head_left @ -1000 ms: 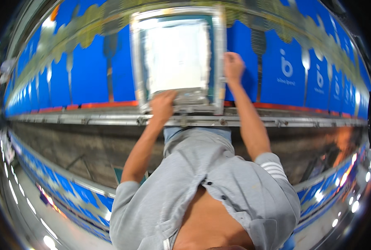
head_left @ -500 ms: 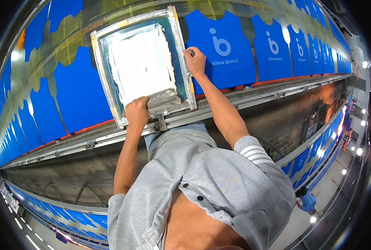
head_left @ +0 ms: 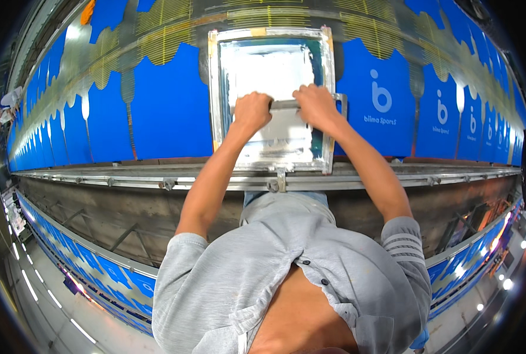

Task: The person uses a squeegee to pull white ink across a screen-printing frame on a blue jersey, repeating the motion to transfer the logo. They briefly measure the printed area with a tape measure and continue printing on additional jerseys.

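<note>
A screen-printing frame (head_left: pixel 214 88) lies over the row of blue fabric panels, its mesh covered with white ink (head_left: pixel 275 65). Across the mesh stands a squeegee (head_left: pixel 285 105), gripped from both ends. My left hand (head_left: pixel 253 112) is closed round its left end, and my right hand (head_left: pixel 317 107) round its right end. Both fists sit over the middle of the mesh, knuckles pointing away from me. A metal handle (head_left: pixel 344 106) juts from the frame's right side, just beyond my right wrist. The squeegee's lower edge is partly lost in glare and shadow.
Right of the frame, blue panels (head_left: pixel 372 133) carry a pale printed logo; those on the left (head_left: pixel 168 112) look plain. A metal rail (head_left: pixel 216 183) with clamps runs along the table's near edge, in front of my waist. More long tables with blue panels stand behind me.
My right hand has left the frame's right side and now grips the squeegee. The squeegee has moved from the mesh's near end to its middle. The view has shifted, centring the frame.
</note>
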A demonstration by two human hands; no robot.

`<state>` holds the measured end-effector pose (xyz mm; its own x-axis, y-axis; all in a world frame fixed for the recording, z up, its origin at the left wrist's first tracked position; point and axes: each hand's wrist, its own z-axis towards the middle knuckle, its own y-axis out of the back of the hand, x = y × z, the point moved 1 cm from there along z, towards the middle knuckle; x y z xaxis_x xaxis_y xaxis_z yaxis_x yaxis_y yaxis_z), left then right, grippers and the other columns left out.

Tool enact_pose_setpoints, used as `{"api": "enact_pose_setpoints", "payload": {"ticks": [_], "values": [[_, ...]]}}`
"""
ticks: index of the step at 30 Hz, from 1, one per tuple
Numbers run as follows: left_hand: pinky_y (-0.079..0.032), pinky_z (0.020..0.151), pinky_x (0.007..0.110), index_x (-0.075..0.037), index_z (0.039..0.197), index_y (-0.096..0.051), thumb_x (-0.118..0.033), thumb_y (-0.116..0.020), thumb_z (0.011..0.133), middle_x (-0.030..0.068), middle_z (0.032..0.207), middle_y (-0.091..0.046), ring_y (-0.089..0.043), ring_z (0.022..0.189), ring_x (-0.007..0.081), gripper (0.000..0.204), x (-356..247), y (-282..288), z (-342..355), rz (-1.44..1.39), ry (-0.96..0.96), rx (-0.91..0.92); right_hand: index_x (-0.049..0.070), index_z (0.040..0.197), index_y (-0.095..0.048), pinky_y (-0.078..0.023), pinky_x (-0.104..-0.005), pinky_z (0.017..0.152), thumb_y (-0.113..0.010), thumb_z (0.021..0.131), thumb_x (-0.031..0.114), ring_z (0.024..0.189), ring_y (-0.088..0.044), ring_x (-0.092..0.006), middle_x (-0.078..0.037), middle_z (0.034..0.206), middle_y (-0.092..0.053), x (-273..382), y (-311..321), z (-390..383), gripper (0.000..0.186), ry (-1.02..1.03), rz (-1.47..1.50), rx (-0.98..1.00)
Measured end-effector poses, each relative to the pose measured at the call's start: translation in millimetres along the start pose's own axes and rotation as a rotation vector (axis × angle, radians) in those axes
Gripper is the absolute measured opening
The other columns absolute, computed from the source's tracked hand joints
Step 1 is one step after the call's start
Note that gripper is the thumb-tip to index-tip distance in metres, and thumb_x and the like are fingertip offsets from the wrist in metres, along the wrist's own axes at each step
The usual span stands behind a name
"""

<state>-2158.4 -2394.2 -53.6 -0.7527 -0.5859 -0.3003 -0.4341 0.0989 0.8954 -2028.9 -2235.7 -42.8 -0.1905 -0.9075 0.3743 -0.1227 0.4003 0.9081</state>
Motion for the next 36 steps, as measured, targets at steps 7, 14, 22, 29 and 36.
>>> {"api": "enact_pose_setpoints", "payload": {"ticks": [7, 14, 22, 29, 36], "values": [[-0.058, 0.076, 0.047, -0.015, 0.096, -0.079, -0.023, -0.067, 0.074, 0.0177, 0.088, -0.074, -0.072, 0.083, 0.0375, 0.026, 66.9, 59.4, 151.7, 0.136, 0.034, -0.060, 0.005, 0.096, -0.071, -0.043, -0.0485, 0.090, -0.068, 0.077, 0.011, 0.091, -0.068, -0.0327, -0.013, 0.089, -0.070, -97.1, 16.2, 140.1, 0.020, 0.052, -0.021, -0.200], [-0.057, 0.068, 0.046, -0.017, 0.096, -0.080, -0.015, -0.063, 0.074, 0.0138, 0.088, -0.073, -0.071, 0.076, 0.0358, 0.027, 65.9, 31.3, 114.5, 0.071, -0.061, -0.130, 0.007, 0.088, -0.067, -0.042, -0.0467, 0.096, -0.070, 0.073, 0.008, 0.097, -0.063, -0.0291, -0.009, 0.091, -0.063, -68.1, -3.6, 106.2, 0.015, 0.053, 0.009, -0.252], [-0.055, 0.061, 0.041, -0.012, 0.098, -0.077, -0.004, -0.063, 0.073, 0.0068, 0.094, -0.074, -0.071, 0.078, 0.0292, 0.030, 35.6, -32.0, -29.6, -0.034, -0.133, -0.265, 0.005, 0.084, -0.062, -0.043, -0.0488, 0.101, -0.070, 0.068, 0.003, 0.090, -0.059, -0.0302, -0.010, 0.087, -0.056, 6.6, -50.0, -18.3, 0.018, 0.062, 0.064, -0.304], [-0.054, 0.077, 0.042, -0.010, 0.093, -0.076, -0.005, -0.071, 0.068, 0.0071, 0.093, -0.074, -0.071, 0.092, 0.0269, 0.025, 12.8, -49.9, -85.8, 0.004, -0.094, -0.186, 0.002, 0.095, -0.066, -0.040, -0.0556, 0.105, -0.075, 0.077, 0.017, 0.099, -0.059, -0.0304, -0.012, 0.092, -0.058, 35.7, -67.4, -77.9, 0.025, 0.030, 0.092, -0.224], [-0.050, 0.091, 0.043, -0.006, 0.109, -0.071, -0.002, -0.061, 0.078, 0.0108, 0.109, -0.072, -0.068, 0.105, 0.0296, 0.033, -15.8, -63.6, -91.2, -0.013, -0.191, -0.256, 0.002, 0.127, -0.064, -0.044, -0.0451, 0.102, -0.076, 0.085, 0.043, 0.118, -0.058, -0.0318, -0.016, 0.123, -0.063, -38.7, -39.2, -54.1, 0.060, -0.303, 0.290, -0.630]]}}
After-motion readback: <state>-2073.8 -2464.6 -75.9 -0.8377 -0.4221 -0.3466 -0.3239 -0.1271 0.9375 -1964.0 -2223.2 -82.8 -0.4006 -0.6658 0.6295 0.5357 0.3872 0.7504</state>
